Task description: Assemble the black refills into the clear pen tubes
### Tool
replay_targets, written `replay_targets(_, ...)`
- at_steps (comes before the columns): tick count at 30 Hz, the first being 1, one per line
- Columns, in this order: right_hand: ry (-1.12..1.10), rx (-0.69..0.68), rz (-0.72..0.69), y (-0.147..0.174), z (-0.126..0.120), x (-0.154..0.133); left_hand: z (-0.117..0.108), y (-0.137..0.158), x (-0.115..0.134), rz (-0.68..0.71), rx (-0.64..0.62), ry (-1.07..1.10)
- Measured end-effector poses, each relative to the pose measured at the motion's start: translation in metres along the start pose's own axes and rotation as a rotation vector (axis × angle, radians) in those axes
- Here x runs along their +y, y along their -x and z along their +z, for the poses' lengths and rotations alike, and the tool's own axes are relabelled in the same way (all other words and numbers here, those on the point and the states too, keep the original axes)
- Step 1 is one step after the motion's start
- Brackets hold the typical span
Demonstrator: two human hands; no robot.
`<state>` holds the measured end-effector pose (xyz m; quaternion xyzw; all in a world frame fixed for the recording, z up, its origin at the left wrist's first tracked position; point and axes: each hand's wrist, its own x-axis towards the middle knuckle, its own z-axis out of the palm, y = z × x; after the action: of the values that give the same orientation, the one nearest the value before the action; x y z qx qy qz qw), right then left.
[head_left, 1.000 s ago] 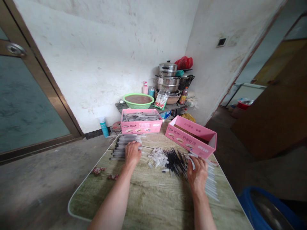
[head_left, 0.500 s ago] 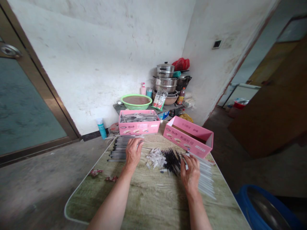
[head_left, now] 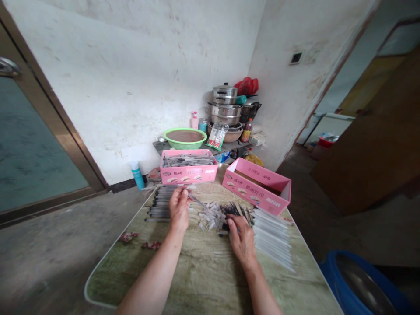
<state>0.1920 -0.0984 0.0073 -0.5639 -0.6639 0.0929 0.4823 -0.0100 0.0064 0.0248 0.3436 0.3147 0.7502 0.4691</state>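
My left hand (head_left: 179,209) is closed in a pinch on a slim clear pen (head_left: 197,201), which slants down to the right over a heap of small whitish caps (head_left: 210,217). My right hand (head_left: 242,236) has its fingers pinched together at the edge of a pile of thin black pen parts (head_left: 241,211); what they hold is hidden. Beside my left hand lies a row of pens with dark ends (head_left: 160,203). To the right of my right hand, clear pen barrels (head_left: 274,238) lie side by side.
A pink box (head_left: 188,174) full of pens stands at the table's back; another pink box (head_left: 252,192) sits right of it. Behind are a green basin (head_left: 184,144) and stacked pots (head_left: 225,113). A blue tub (head_left: 331,271) stands beyond the wood-patterned table's (head_left: 197,280) right edge.
My right hand has moved left from the clear barrels to the black parts, its fingers now pinched. My left hand has turned slightly, and the pen in it now slants toward the caps.
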Motion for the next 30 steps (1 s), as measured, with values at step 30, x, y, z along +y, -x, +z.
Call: replay_targets(30,-0.752,-0.186,0.483,0.004,0.012,0.0,0.005,0.016,-0.013,-0.388,-0.169,-0.014)
